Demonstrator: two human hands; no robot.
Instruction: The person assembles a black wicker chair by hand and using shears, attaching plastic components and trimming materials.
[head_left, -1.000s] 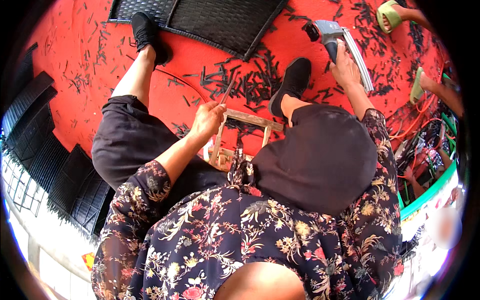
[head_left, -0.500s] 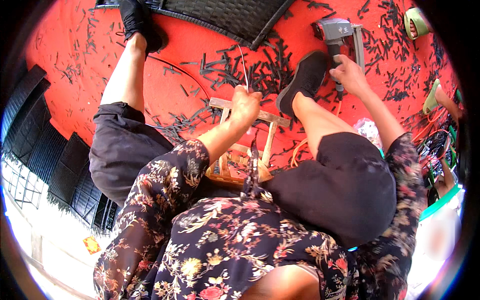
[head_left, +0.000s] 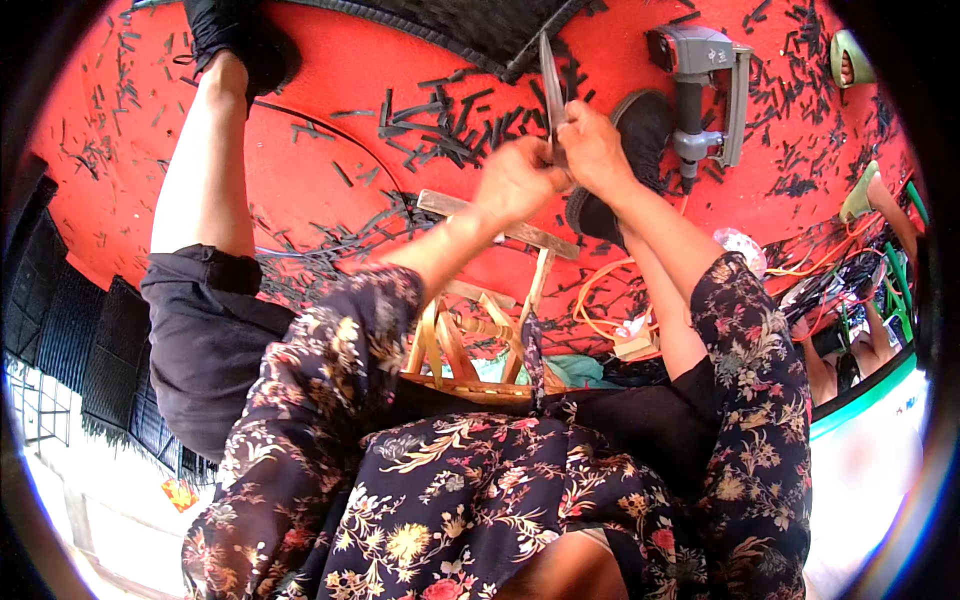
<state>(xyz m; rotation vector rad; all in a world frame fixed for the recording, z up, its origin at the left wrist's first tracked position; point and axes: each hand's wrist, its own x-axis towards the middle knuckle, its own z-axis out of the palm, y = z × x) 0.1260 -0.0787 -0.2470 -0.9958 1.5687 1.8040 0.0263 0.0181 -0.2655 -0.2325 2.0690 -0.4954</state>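
Observation:
In front of me, above the red floor covering, my left hand (head_left: 520,182) and my right hand (head_left: 597,150) meet, both with closed fingers. Out of them a knife with a long pointed grey blade (head_left: 551,85) sticks up and away from me. Its handle end is hidden in my fingers. The left fingers wrap its lower end, and the right ones close around the base of the blade. Right of my hands, beside my black shoe (head_left: 640,140), a grey and black air stapler (head_left: 697,95) lies on the floor, touched by neither hand.
A black woven panel (head_left: 470,25) lies at the far edge. Black strip offcuts (head_left: 440,130) litter the floor. Between my legs stands a wooden stool frame (head_left: 535,290). Orange hoses (head_left: 590,300) run at the right, near another person's green slipper (head_left: 860,195). Woven panels (head_left: 110,350) stand left.
My right hand has let go of the air stapler, now on the floor, and moved left to the knife. My left hand has moved slightly right with the knife, whose blade now shows broadside.

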